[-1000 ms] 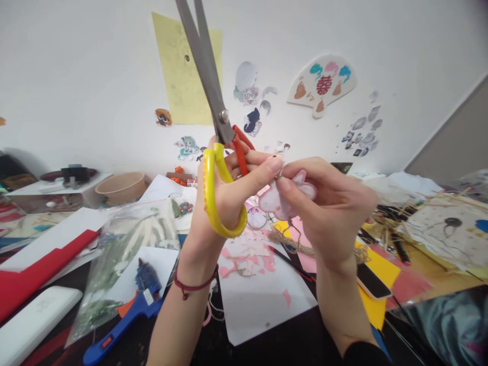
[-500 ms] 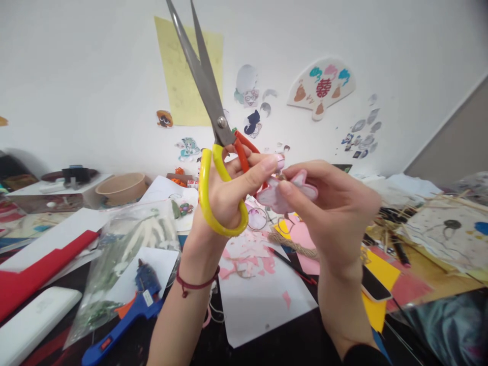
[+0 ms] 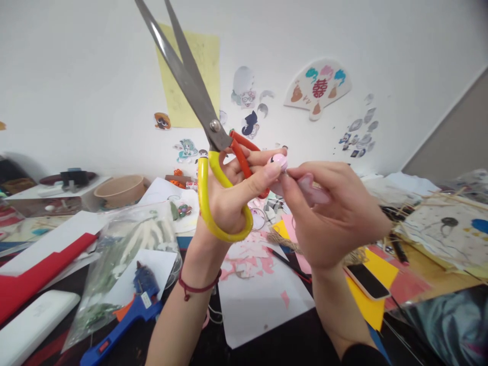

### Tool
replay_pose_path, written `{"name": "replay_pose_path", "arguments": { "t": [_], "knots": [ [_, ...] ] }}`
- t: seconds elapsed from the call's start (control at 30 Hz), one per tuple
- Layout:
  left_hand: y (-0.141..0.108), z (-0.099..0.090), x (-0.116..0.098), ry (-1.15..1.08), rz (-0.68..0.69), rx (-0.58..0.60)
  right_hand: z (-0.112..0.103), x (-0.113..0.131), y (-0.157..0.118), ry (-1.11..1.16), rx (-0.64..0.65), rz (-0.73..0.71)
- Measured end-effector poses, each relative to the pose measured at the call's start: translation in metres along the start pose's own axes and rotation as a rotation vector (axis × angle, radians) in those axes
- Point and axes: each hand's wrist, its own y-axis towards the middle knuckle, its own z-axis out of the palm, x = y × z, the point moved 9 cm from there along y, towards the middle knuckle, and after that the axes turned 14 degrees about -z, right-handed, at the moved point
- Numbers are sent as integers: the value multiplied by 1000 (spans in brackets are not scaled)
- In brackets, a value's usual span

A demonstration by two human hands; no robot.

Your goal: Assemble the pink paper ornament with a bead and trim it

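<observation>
My left hand [image 3: 232,201] has its thumb and fingers closed on a small glossy pink round piece [image 3: 280,161] with a dark mark. Scissors [image 3: 190,81] hang on that same hand, the yellow handle loop around the thumb side and the red loop by the fingers. Their blades point up and left, slightly apart. My right hand [image 3: 335,213] pinches close beside the round piece, closed on a flat white charm with pink edges [image 3: 313,190]. Fingers cover much of the charm, and how the two pieces join is hidden.
Pink scraps [image 3: 247,262] lie on white paper [image 3: 263,315] below my hands. A blue glue gun [image 3: 133,310] and a clear plastic bag [image 3: 110,254] are at left. A phone [image 3: 368,281] rests on yellow card at right, near thin sticks [image 3: 434,195].
My right hand has turned, so the charm now tilts edge-on and shows less. The scissors have swung a little left. The pink round piece shows more clearly.
</observation>
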Motion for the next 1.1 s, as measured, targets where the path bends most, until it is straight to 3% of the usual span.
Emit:
{"name": "replay_pose_path", "arguments": {
  "t": [0.43,0.67,0.8,0.9,0.97,1.1],
  "knots": [
    [-1,8,6,-54,9,7,4,-7,-4,16,46,-80],
    [1,10,7,-218,-1,97,3,-8,4,102,84,-64],
    [4,8,9,-229,13,130,4,-21,8,392,159,89],
    [4,7,7,-196,48,150,3,-37,5,489,143,217],
    [2,9,5,-143,47,167,4,-38,7,436,147,151],
    [1,13,4,-107,14,164,7,-15,14,171,153,-213]
  ]
}}
